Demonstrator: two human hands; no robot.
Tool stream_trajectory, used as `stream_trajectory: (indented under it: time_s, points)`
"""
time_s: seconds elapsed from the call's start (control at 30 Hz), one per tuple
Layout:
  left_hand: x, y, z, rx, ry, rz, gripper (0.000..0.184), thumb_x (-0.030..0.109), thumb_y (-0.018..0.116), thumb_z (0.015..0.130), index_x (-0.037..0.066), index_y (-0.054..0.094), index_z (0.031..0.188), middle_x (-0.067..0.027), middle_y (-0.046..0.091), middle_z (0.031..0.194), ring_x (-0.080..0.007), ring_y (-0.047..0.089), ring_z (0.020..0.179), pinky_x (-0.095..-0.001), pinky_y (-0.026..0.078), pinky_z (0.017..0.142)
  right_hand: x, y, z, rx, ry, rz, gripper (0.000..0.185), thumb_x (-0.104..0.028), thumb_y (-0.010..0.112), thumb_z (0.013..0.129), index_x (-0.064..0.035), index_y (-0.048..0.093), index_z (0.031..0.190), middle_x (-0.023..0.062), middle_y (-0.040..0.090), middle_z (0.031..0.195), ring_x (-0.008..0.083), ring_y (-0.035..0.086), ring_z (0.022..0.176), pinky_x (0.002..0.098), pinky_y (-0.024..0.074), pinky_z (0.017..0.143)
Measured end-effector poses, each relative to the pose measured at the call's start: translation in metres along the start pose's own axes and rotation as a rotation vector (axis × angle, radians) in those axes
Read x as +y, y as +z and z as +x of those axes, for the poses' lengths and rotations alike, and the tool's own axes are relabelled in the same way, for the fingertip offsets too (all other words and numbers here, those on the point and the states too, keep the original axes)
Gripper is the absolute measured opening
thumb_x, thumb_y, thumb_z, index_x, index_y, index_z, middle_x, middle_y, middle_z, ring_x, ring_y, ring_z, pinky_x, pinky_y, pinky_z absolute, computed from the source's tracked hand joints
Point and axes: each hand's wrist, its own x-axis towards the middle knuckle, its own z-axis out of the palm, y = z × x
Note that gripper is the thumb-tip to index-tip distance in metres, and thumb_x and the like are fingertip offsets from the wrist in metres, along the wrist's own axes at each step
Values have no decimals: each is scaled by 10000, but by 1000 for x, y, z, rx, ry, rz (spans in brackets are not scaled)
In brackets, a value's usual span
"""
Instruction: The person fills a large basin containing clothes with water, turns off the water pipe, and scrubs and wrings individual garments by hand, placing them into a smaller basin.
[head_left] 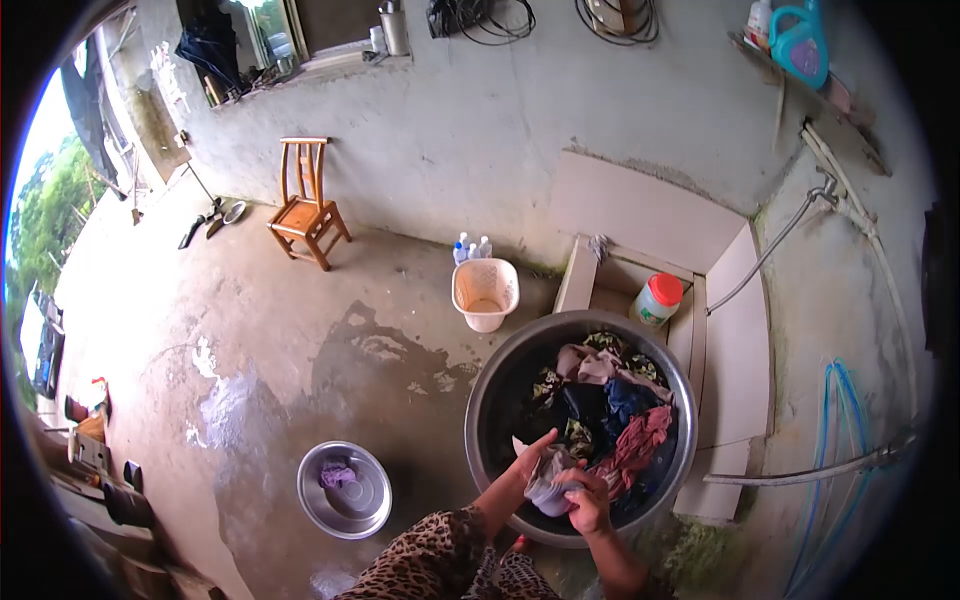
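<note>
Over the near part of a large metal basin [480, 400], I have a wet, pale greyish cloth [549, 487] between my two hands. My left hand [528, 462] holds the cloth's left side, its thumb sticking up. Bunched fingers of my right hand [590, 502] grip the other side. Several wet garments lie in the basin: a reddish one [640, 440] beside my right hand, a dark blue one [628, 397], a beige one [588, 365] and a dark patterned one [548, 385]. Whether the cloth is a whole garment I cannot tell.
A small metal basin [375, 510] holding a purple cloth [338, 475] sits on the wet floor. Behind the large basin are a white basket [484, 318], several bottles [472, 250] and a red-lidded jar [657, 300]. A wooden chair [307, 215] stands by the wall; a hose [760, 262] hangs at right.
</note>
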Motion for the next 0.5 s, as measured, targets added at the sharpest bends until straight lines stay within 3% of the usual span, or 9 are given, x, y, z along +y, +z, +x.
stream_trajectory:
  time_s: [0.03, 0.1, 0.13, 0.23, 0.27, 0.33, 0.37, 0.43, 0.5]
  points:
    - [6, -11, 3, -39, -128, 7, 515, 505, 517, 914, 27, 620, 1077, -116, 679, 959, -297, 655, 871, -442, 531, 815, 7, -3, -4, -38, 1, 51, 313, -145, 457, 637, 55, 629, 806, 114, 626, 810, 173, 571, 765, 241, 440, 712]
    - [10, -66, 36, 196, -15, 62, 457, 466, 526, 924, 42, 623, 1062, -105, 682, 939, -275, 658, 874, -436, 532, 812, 13, -13, -3, -32, -67, 23, 298, -142, 460, 648, 56, 622, 802, 116, 627, 810, 174, 572, 767, 244, 439, 723]
    - [6, -53, 33, 315, 40, 90, 428, 447, 530, 929, 49, 625, 1055, -100, 683, 929, -265, 660, 875, -433, 533, 811, 10, -17, 2, 9, -141, -57, 292, -142, 464, 653, 57, 619, 800, 117, 629, 811, 172, 573, 770, 249, 440, 731]
    - [-6, -31, 16, 44, 20, 312, 369, 446, 495, 946, 133, 635, 1082, -69, 690, 969, -228, 658, 877, -442, 526, 824, -17, -24, 19, 228, 18, 322, 224, -172, 510, 757, -19, 652, 834, 77, 642, 897, 177, 588, 868, 299, 448, 816]
    - [-11, 12, -8, -129, -138, 111, 470, 543, 485, 922, 147, 626, 1132, -46, 678, 1053, -234, 638, 945, -437, 504, 869, -22, -27, 31, 322, 59, 445, 203, -183, 525, 791, -44, 663, 846, 64, 647, 925, 179, 593, 901, 316, 451, 845]
    - [-12, 1, 1, -141, 198, 791, 598, 637, 514, 859, 122, 617, 1146, -22, 656, 1114, -242, 595, 1035, -410, 483, 894, 0, -49, 55, 403, 40, 214, 227, -187, 520, 836, -8, 627, 928, 54, 640, 865, 183, 596, 852, 310, 463, 774]
    - [-20, 60, -29, -137, 113, 323, 588, 622, 535, 858, 110, 617, 1135, -23, 654, 1112, -235, 585, 1051, -400, 484, 887, 8, -62, 66, 377, 34, 5, 228, -189, 531, 855, -1, 623, 945, 57, 647, 868, 198, 613, 843, 313, 477, 760]
    - [-14, 31, -16, -121, -37, 160, 587, 591, 582, 840, 89, 599, 1144, -68, 642, 1085, -246, 587, 1018, -414, 470, 898, 59, -88, 82, 253, 112, -319, 265, -213, 560, 859, -6, 615, 1014, 73, 653, 911, 221, 628, 846, 331, 492, 764]
    - [-14, 28, -8, -64, -66, 138, 545, 519, 628, 827, 71, 594, 1136, -93, 642, 1059, -249, 597, 985, -417, 466, 900, 132, -122, 88, 55, 251, -152, 316, -238, 590, 864, -12, 608, 1084, 88, 660, 954, 243, 643, 849, 348, 508, 769]
